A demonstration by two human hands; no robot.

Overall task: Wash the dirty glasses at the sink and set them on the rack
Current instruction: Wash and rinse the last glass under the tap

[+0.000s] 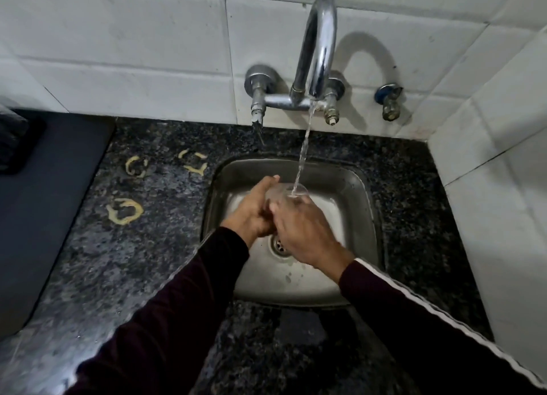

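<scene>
A clear glass [291,191] is held over the steel sink [359,187], tilted with its mouth toward the tap. Water runs from the chrome tap [318,54] in a thin stream into the glass's rim. My right hand [305,231] wraps around the glass from the right and covers most of its body. My left hand [256,214] grips it from the left, fingers stretched up along its side. The lower part of the glass is hidden between both hands. The sink drain [278,245] shows just below them.
Dark speckled granite counter [133,261] surrounds the sink, with yellowish ring stains [124,211] on its left part. A dark mat or tray [50,187] lies at the far left. White tiled walls stand behind and on the right; a small valve [389,101] sits right of the tap.
</scene>
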